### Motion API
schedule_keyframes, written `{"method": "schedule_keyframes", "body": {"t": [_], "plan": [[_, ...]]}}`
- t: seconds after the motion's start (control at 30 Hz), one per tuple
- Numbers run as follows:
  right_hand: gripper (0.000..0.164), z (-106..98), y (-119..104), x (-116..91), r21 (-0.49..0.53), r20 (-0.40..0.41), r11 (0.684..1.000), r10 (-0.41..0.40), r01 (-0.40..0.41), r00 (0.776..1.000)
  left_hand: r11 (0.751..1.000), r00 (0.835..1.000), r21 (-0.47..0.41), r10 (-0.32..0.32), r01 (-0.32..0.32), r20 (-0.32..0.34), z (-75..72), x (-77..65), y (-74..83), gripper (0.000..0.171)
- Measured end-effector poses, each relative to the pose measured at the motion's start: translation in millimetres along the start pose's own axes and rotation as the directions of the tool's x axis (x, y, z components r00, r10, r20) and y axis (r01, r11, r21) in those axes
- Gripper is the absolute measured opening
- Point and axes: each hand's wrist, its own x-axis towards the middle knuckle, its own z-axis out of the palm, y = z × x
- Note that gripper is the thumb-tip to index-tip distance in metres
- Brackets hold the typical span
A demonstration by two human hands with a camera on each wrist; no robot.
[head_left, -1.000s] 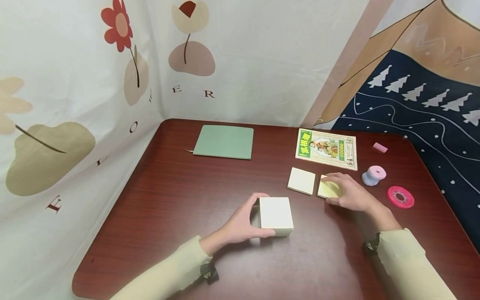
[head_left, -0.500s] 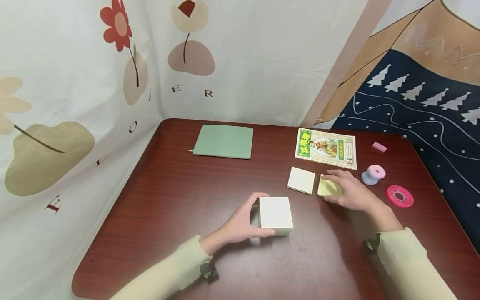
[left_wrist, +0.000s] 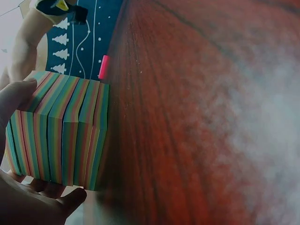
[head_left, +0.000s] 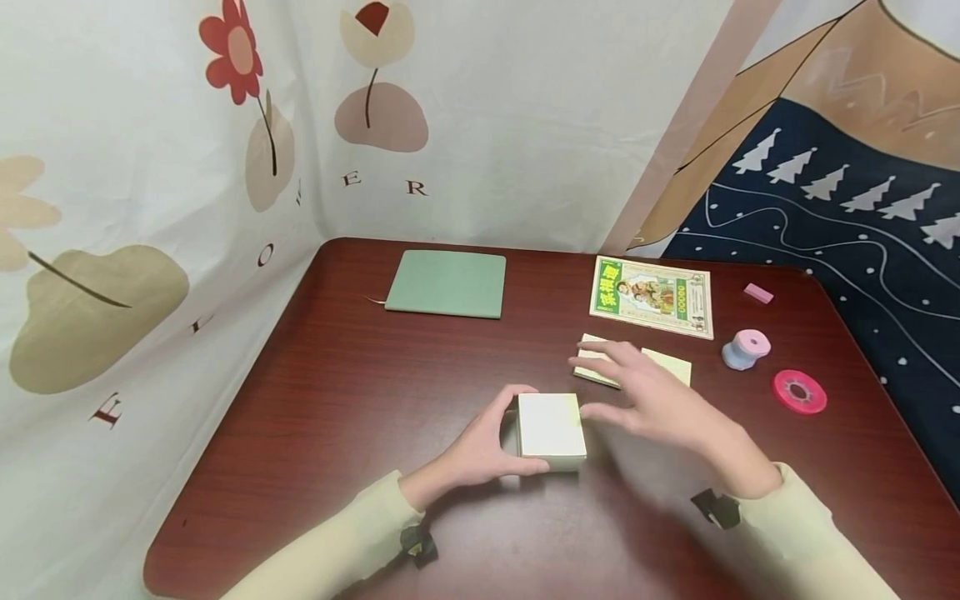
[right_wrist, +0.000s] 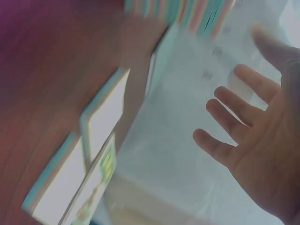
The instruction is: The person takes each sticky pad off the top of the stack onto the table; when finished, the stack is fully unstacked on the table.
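My left hand (head_left: 487,446) grips a square stack of sticky note pads (head_left: 551,425) between thumb and fingers. Striped pastel edges of several layered pads (left_wrist: 61,131) show in the left wrist view. Just right of the stack, my right hand (head_left: 652,400) is in the air with its fingers spread and nothing in it. One loose sticky note pad (head_left: 596,379) lies partly hidden behind its fingers. Another pad (head_left: 675,367) lies to the right of that one, partly covered by the hand. Both loose pads show blurred in the right wrist view.
A green notebook (head_left: 446,283) lies at the back left of the dark red table (head_left: 360,367). A printed booklet (head_left: 652,296) lies at the back right. Near the right edge are a pink eraser-like block (head_left: 758,292), a pink-and-blue spool (head_left: 746,349) and a pink ring-shaped roll (head_left: 799,391).
My right hand has left the right-hand pad and moved left toward the stack, its fingers spreading. Both loose pads stay on the table. The left hand and the stack have not moved.
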Motion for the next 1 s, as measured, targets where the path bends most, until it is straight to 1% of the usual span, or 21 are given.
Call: {"method": "schedule_keyframes", "body": {"t": [0.07, 0.1, 0.17, 0.3, 0.4, 0.6, 0.73, 0.87, 1.0], "plan": [[0.066, 6, -13, 3, 0.018, 0.021, 0.999, -0.043, 0.042, 0.999, 1.000, 1.000, 0.011, -0.008, 0.008, 0.004, 0.4, 0.3, -0.4, 0.089], [0.068, 9, -18, 4, 0.023, 0.032, 0.998, -0.060, 0.059, 0.998, 1.000, 1.000, 0.027, -0.008, 0.008, 0.007, 1.4, 1.3, -6.0, 0.089], [0.072, 16, -25, 5, 0.030, 0.053, 0.996, -0.087, 0.086, 0.995, 0.999, 1.000, 0.047, -0.010, 0.010, 0.013, 1.4, 1.8, -6.1, 0.088], [0.078, 28, -33, 6, 0.036, 0.074, 0.990, -0.135, 0.133, 0.988, 0.998, 1.000, 0.067, -0.012, 0.011, 0.018, 1.9, 2.4, -6.9, 0.085], [0.077, 35, -34, 6, 0.048, 0.077, 0.987, -0.156, 0.153, 0.985, 0.998, 1.000, 0.062, -0.017, 0.016, 0.016, 2.1, 2.7, -7.4, 0.083], [0.074, 42, -36, 8, 0.089, 0.079, 0.985, -0.155, 0.147, 0.985, 0.999, 1.000, 0.037, -0.019, 0.019, 0.018, 1.7, 2.4, -8.1, 0.081], [0.073, 42, -38, 10, 0.093, 0.087, 0.985, -0.152, 0.144, 0.985, 0.999, 0.999, 0.038, -0.027, 0.026, 0.023, 1.5, 2.1, -8.3, 0.083], [0.071, 41, -39, 10, 0.067, 0.090, 0.988, -0.142, 0.136, 0.986, 0.998, 0.999, 0.050, -0.028, 0.027, 0.023, 1.4, 1.9, -7.8, 0.084], [0.069, 38, -38, 7, 0.023, 0.084, 0.993, -0.121, 0.120, 0.989, 0.999, 1.000, 0.047, -0.012, 0.011, 0.024, 1.6, 2.1, -7.2, 0.084]]}}
